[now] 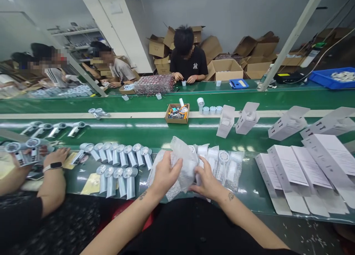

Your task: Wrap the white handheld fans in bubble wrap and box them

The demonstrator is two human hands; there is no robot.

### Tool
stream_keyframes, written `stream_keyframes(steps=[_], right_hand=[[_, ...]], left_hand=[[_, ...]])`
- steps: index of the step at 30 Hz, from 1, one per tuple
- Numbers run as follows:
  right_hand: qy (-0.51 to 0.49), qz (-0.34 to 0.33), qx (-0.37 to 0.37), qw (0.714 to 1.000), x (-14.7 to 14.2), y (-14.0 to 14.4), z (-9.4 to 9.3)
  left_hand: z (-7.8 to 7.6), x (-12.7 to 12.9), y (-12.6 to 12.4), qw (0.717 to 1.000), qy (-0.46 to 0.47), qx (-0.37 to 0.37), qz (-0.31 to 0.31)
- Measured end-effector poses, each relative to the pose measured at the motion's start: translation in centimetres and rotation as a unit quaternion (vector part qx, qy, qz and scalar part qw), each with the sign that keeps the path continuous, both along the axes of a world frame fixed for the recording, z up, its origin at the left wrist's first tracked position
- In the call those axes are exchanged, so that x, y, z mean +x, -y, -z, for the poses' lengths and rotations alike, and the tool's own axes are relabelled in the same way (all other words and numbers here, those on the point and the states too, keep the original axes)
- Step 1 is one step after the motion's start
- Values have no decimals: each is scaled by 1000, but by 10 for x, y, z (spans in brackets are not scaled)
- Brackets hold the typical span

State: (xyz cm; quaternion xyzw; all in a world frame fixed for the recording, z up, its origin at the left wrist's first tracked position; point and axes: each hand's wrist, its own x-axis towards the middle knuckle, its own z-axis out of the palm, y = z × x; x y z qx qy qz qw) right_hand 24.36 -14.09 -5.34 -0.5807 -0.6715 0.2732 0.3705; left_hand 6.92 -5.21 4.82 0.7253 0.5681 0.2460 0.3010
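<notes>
Left hand (166, 173): thumb and fingers closed on the left side of a plastic bag.
Right hand (208, 179): fingers curved and spread at the bag's right side; whether they grip cannot be told.
Plastic bag (185, 166): cloudy, crumpled, between the hands, raised above the near edge of the tabletop (248, 201).
Wrapped fans (224, 164): in a row near that edge, just right of the bag, in clear sleeves.
Bare fans (120, 157): two rows left of the bag; the row closer to the near edge is shorter.
Neighbour's hand (57, 157): far left, watch on the wrist, resting near the same edge.
White boxes (288, 166): side by side at the near edge, toward the right; flaps open.
Parts box (177, 120): cardboard, filled with small coloured items, beside the white strip (138, 114).
Co-worker (190, 60): at the far edge, both hands near a small cup (183, 83).
Cartons (226, 68): behind the co-worker.
</notes>
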Motion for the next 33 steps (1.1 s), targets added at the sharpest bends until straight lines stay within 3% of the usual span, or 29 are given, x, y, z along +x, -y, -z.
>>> stream_keyframes(steps=[2,5,8,12,16,19,21,24,27,29,31,33], right_hand=[[-13,-1,-55,998,6,7,0],[-11,2,-59,998,12,19,6],[8,36,-11,999,7,28,15],[26,67,3,997,0,33,24],[19,109,29,993,2,42,31],[7,169,18,985,2,49,36],[13,165,5,986,0,52,40],[28,147,-13,989,-7,56,45],[15,200,-54,978,-12,60,43],[-7,189,-54,980,-13,61,38],[-26,139,-32,989,-13,59,32],[-44,127,-30,990,-14,58,26]], left_hand=[[4,12,6,999,-11,-21,22],[8,26,10,984,-149,-33,95],[12,39,14,947,-249,66,192],[26,53,19,921,-222,218,236],[42,55,14,893,-151,310,289],[50,57,12,882,-102,366,279],[55,58,17,862,-81,388,317],[51,51,25,823,-99,343,443],[35,36,19,819,-164,205,510],[27,27,9,792,-211,146,554],[29,26,2,760,-262,129,580],[41,32,5,752,-299,131,573]])
